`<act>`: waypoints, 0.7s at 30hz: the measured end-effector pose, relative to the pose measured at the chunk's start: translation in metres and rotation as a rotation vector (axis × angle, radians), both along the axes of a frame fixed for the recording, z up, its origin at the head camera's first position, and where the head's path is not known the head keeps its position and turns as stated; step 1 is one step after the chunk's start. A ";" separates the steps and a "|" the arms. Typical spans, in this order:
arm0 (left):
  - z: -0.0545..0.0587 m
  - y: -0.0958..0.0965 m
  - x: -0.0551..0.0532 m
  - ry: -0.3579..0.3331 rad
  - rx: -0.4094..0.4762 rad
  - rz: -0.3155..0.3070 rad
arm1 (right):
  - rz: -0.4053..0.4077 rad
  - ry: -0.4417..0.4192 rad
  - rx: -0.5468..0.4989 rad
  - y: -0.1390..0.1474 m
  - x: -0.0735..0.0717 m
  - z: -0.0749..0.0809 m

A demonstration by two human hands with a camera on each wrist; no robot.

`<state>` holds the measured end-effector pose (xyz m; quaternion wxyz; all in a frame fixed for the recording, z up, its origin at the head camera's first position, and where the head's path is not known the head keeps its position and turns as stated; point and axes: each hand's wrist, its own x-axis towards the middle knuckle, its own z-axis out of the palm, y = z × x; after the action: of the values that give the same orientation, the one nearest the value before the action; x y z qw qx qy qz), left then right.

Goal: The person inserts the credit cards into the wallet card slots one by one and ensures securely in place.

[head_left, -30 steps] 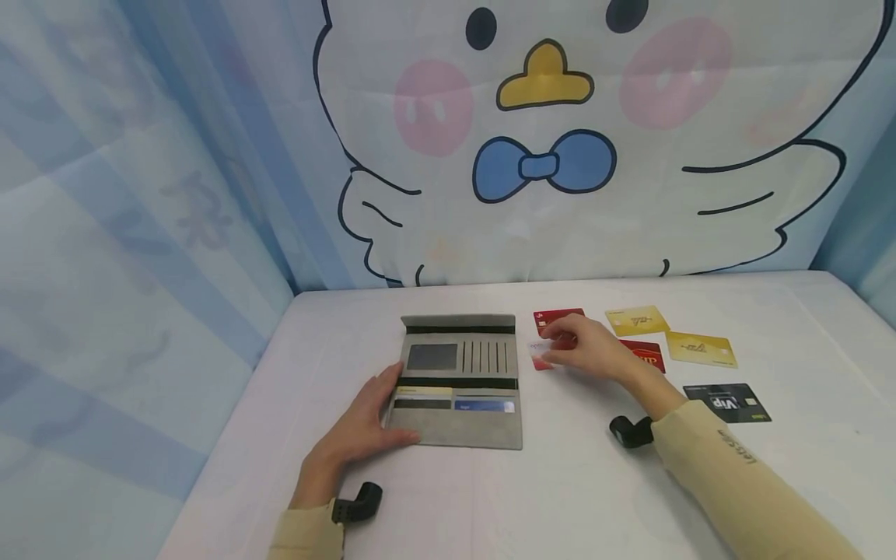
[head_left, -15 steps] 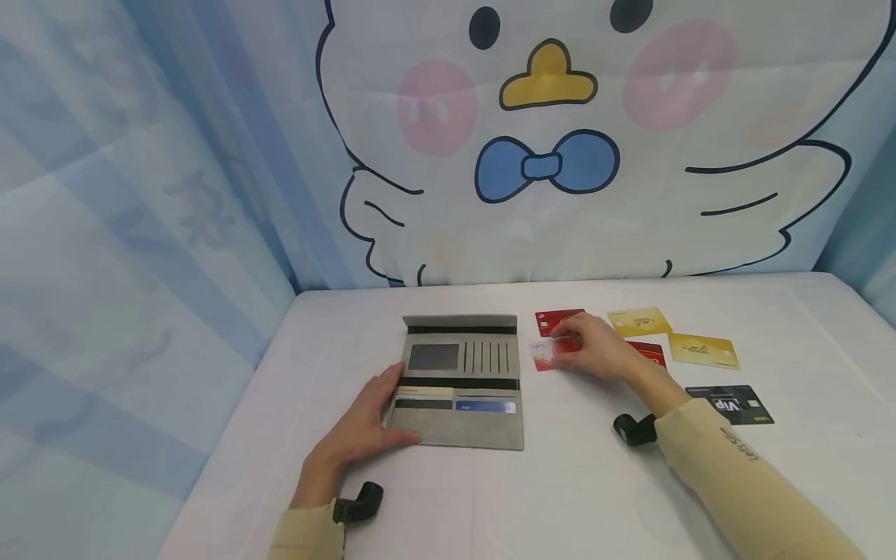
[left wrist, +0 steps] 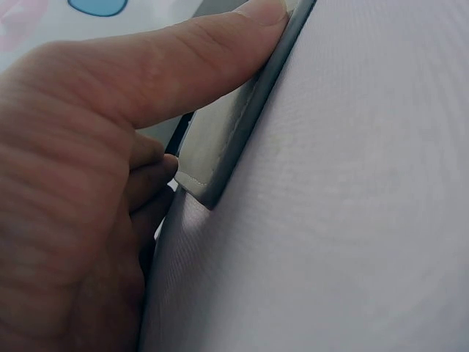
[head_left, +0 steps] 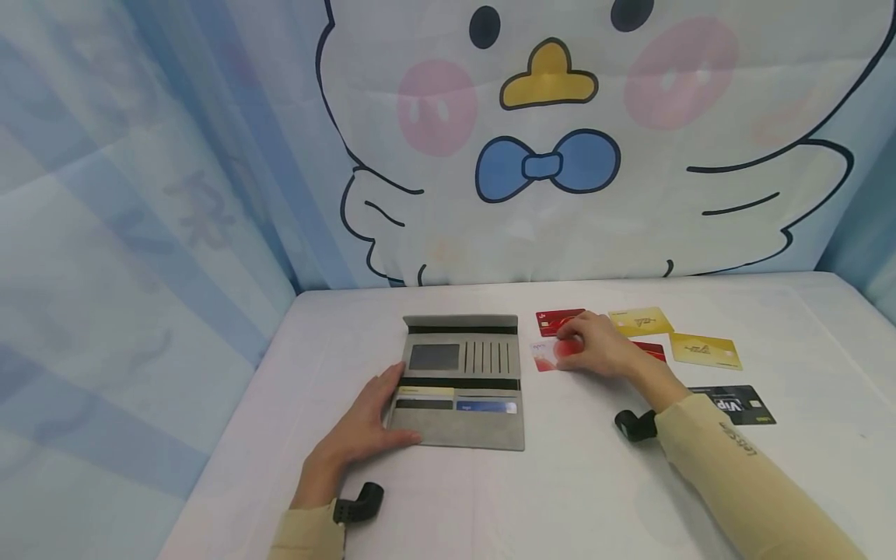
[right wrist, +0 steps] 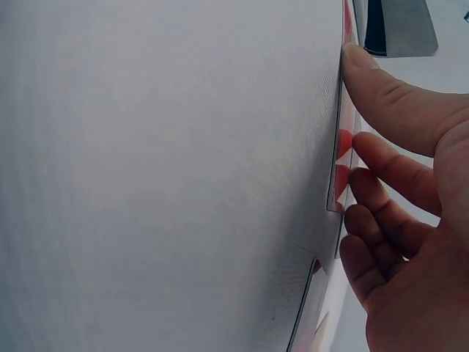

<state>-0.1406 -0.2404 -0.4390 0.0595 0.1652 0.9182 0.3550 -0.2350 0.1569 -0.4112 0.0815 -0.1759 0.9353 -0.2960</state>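
Observation:
A grey wallet (head_left: 458, 432) lies unfolded, with cards in its lower slots and a row of slits in its upper half. My left hand (head_left: 360, 420) rests at its left side, thumb laid over the lower edge; the left wrist view shows that thumb (left wrist: 205, 59) on the stitched border. Right of the wallet, a pink-and-white card (head_left: 544, 356) with a red circle lies on the table. My right hand (head_left: 603, 348) touches it from above, thumb toward the near edge and fingers toward the far one. In the right wrist view, fingertips (right wrist: 359, 143) meet the card's face.
A red card (head_left: 553, 320) lies just beyond, another red card (head_left: 652, 351) is partly covered by my right wrist. Two yellow cards (head_left: 640, 320) and a black VIP card (head_left: 742, 404) lie farther right. A printed curtain (head_left: 546, 233) stands behind the white table (head_left: 490, 505).
My right hand has slid slightly right along the pink-and-white card, uncovering more of its left part and the red circle. The left hand and wallet have stayed put.

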 end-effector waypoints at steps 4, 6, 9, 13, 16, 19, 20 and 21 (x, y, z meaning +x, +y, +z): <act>0.000 0.000 0.000 -0.003 0.001 0.003 | -0.007 -0.016 0.016 -0.001 -0.001 0.002; 0.001 0.000 0.001 -0.005 0.004 0.002 | -0.015 -0.025 0.024 -0.001 -0.001 0.003; 0.000 0.000 0.001 -0.009 0.004 0.001 | -0.025 -0.032 0.037 -0.002 -0.002 0.003; -0.001 0.000 0.000 -0.010 0.001 0.002 | -0.030 -0.046 0.021 -0.002 -0.002 0.003; -0.001 0.000 0.000 -0.009 -0.001 0.003 | -0.041 -0.059 -0.001 -0.001 -0.001 0.003; -0.001 0.000 0.000 -0.008 -0.004 0.003 | -0.045 -0.056 -0.017 0.001 0.000 0.003; -0.001 0.000 0.000 -0.009 -0.005 0.003 | -0.043 -0.052 -0.021 0.001 0.000 0.003; -0.001 0.000 0.000 -0.009 -0.005 0.003 | -0.039 -0.047 -0.025 0.002 0.000 0.003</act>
<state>-0.1405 -0.2405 -0.4397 0.0635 0.1619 0.9191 0.3535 -0.2345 0.1589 -0.4080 0.0955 -0.1517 0.9327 -0.3131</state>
